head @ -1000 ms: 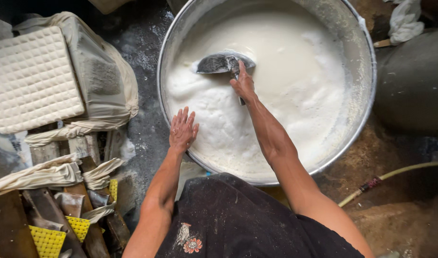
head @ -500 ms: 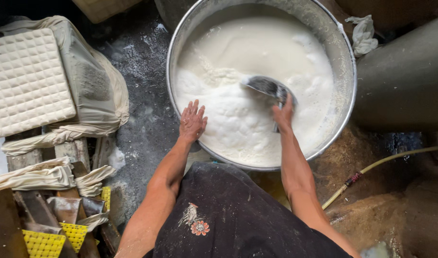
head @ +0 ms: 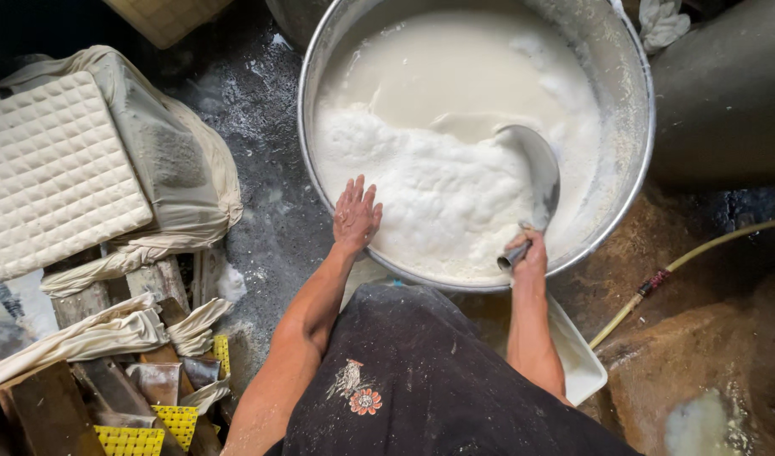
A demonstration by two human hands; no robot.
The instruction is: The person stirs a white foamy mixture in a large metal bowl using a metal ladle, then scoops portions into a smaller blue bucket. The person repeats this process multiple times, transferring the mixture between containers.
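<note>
Vat point(head: 636, 181), big round steel, fills upper centre; holds white liquid w/ foamy curd mass point(head: 438, 181) piled on near side. Pressed white block point(head: 54, 173) on cloth, far left. Ladle point(head: 535, 181), metal, bowl dipped at curd edge, angled as if to scoop. Right hand point(head: 529, 253) clamped on its handle. Left hand point(head: 356, 215) flat, fingers apart, on vat rim, prob. for bracing.

The right hand point(head: 529, 257) gripped the handle of a metal scoop point(head: 535, 181) whose bowl was dipped into the white, foamy liquid point(head: 438, 127) filling a big metal basin point(head: 636, 143). The left hand point(head: 356, 215) rested flat, fingers spread, on the basin's near rim. Left of the basin lay a quilted white block point(head: 54, 173) on draped cloth point(head: 180, 181).
</note>
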